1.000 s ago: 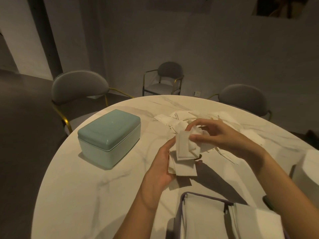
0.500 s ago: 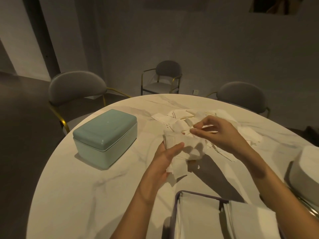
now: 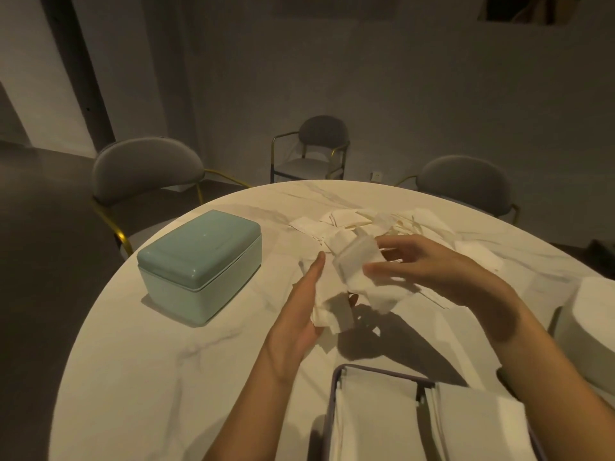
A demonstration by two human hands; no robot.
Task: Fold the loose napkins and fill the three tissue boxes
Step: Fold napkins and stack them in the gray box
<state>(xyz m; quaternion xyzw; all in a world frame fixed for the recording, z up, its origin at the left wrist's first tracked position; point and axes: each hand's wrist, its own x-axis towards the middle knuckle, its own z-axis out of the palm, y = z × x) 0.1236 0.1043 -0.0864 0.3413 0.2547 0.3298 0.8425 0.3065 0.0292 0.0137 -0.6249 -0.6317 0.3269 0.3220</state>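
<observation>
A pile of loose white napkins (image 3: 362, 219) lies on the far middle of the marble table (image 3: 159, 367). My left hand (image 3: 296, 314) holds a small stack of folded napkins (image 3: 332, 311) against its palm, fingers straight, thumb on the other side. My right hand (image 3: 432, 271), blurred, pinches a single napkin (image 3: 357, 264) just above that stack. A teal tissue box (image 3: 199, 261) with its lid on stands to the left. A white box (image 3: 585, 331) sits at the right edge. An open box with a dark rim (image 3: 376, 372) in front holds white napkins.
Grey chairs with gold frames stand around the table: one at the back left (image 3: 146, 168), one at the back right (image 3: 466, 181), and one farther off by the wall (image 3: 319, 144). The table's rounded edge runs close by the teal box.
My right hand has drawn a napkin from the pile towards the stack. My left hand's fingers have straightened and the stack has tilted in its palm. The view has shifted slightly.
</observation>
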